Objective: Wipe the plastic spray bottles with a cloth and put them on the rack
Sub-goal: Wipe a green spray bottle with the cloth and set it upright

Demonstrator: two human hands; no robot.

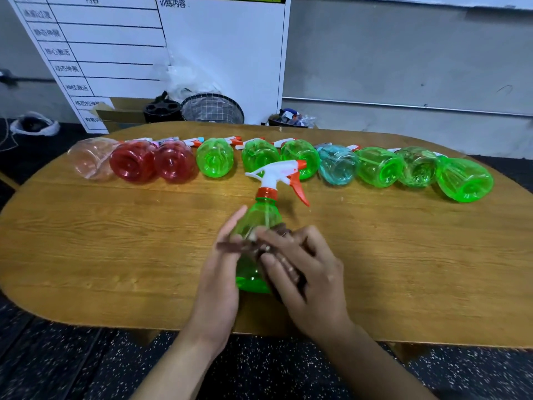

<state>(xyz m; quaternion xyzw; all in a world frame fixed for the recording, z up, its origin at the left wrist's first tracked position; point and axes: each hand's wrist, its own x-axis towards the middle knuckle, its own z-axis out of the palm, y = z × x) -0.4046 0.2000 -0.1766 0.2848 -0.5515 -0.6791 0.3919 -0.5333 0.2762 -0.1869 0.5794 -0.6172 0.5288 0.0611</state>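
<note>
Head view: green bottle (pixel 255 226) between left hand (pixel 219 280) and right hand (pixel 305 272).

I see my 2 forearms reaching in from the bottom edge, converging at centre. My left hand (pixel 219 272) lies palm inward, fingers (pixel 235 219) straight and extended forward. My right hand (pixel 308 269) is knuckles up, its fingers (pixel 271 235) bent and pressing leftward toward the left hand.
</note>
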